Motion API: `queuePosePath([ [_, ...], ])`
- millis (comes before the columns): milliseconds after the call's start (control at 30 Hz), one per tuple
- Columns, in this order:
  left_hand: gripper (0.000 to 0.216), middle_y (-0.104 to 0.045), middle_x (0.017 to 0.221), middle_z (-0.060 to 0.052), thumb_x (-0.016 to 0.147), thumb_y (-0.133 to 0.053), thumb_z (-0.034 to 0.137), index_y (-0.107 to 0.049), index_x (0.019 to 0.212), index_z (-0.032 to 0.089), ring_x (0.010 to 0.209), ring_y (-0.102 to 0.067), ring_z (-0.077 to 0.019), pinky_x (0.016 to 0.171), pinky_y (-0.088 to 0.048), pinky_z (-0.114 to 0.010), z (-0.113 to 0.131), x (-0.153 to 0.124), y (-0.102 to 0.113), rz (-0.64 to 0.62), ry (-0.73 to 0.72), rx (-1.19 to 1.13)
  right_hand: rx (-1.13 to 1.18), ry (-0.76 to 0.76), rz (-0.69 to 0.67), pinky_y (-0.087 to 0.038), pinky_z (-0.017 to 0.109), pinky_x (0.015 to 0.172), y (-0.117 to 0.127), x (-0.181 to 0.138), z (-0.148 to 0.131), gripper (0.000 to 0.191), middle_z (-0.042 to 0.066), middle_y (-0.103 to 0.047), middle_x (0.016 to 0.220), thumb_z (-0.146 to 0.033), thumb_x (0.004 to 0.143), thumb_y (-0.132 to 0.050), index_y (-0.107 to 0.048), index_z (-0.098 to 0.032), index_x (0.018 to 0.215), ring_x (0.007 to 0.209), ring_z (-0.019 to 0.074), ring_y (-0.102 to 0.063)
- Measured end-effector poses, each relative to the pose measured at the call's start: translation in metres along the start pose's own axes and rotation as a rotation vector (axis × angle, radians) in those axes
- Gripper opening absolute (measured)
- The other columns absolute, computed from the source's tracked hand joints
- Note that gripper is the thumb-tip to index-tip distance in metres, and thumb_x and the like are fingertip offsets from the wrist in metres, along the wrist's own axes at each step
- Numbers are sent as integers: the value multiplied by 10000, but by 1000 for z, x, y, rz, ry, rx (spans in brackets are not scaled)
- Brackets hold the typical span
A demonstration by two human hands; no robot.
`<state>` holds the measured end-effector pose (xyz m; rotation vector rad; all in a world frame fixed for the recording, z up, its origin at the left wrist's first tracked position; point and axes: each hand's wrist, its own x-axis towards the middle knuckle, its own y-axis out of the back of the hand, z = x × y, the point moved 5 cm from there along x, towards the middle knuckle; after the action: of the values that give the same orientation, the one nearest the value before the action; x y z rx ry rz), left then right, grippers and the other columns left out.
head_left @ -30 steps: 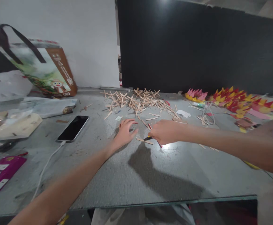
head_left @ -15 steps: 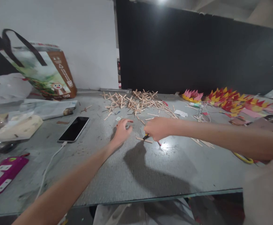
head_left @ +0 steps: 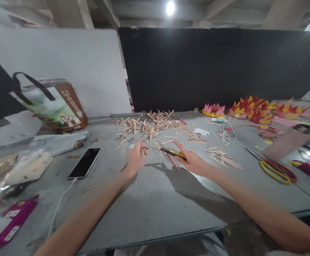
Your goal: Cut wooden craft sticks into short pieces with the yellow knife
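Observation:
My right hand (head_left: 193, 161) grips a yellow-and-black utility knife (head_left: 174, 153), its dark end pointing left and the index finger stretched out. Under that end lies a wooden craft stick (head_left: 159, 148) on the table. A slim pinkish-red stick (head_left: 174, 163) rests just below the knife, its exact kind unclear. To the left, my left hand (head_left: 137, 157) hovers low over the table, fingers loosely curled and apart, with nothing visible in them. Beyond both hands is a heap of crossed, joined craft sticks (head_left: 144, 125). Loose craft sticks (head_left: 223, 157) lie right of my right hand.
A phone (head_left: 85, 163) on a white cable lies left, near a shopping bag (head_left: 59, 106) and a purple case (head_left: 11, 222). Scissors (head_left: 276, 172) and a tumbler (head_left: 290, 142) are at right. Red, yellow and pink paper crowns (head_left: 253, 110) line the back.
The view has tilted up. My right hand has turned, its forearm now coming from the lower right, and the knife shows more fully. My left hand stays nearly in place.

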<state>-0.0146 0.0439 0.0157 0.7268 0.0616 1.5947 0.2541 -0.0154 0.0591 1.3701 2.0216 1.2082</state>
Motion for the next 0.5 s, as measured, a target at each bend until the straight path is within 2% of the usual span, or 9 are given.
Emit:
queuePosePath([
  [100, 518, -754, 1094, -78, 916, -390, 101, -483, 1415, 206, 701, -690, -159, 724, -546, -331, 12, 5, -28, -149, 83, 67, 185, 27, 84, -511, 342, 784, -6, -5, 11, 647, 50, -699, 952, -391, 1070, -386, -156, -201, 1644, 808, 228, -653],
  [200, 580, -758, 1122, -76, 879, -410, 78, -462, 1439, 216, 726, -700, -159, 705, -549, -316, 25, 1, -51, -173, 111, 12, 225, 46, 156, -525, 375, 872, -8, -11, 11, 598, 106, -688, 1179, -369, 1077, -353, -181, -220, 1629, 930, 237, -670],
  [267, 591, -765, 1092, -65, 885, -408, 84, -441, 1460, 217, 715, -695, -150, 710, -556, -311, 33, -8, -61, -179, 76, -58, 234, 79, 161, -521, 379, 927, -11, -16, 7, 549, 130, -644, 1334, -365, 1078, -353, -265, -244, 1606, 1053, 245, -675],
  [367, 608, -769, 1001, -48, 900, -423, 109, -395, 1501, 204, 680, -685, -144, 702, -563, -307, 40, -24, -65, -187, 41, -143, 244, 121, 119, -518, 361, 960, -16, -23, 0, 499, 125, -641, 1387, -367, 1085, -352, -359, -263, 1573, 1142, 244, -677],
  [500, 529, -766, 941, -32, 937, -449, 163, -414, 1463, 208, 697, -698, -152, 716, -558, -310, 49, -37, -59, -215, 8, -128, 235, 148, 110, -528, 349, 960, -22, -25, -4, 487, 101, -665, 1386, -337, 1093, -347, -354, -287, 1578, 1128, 223, -693],
])
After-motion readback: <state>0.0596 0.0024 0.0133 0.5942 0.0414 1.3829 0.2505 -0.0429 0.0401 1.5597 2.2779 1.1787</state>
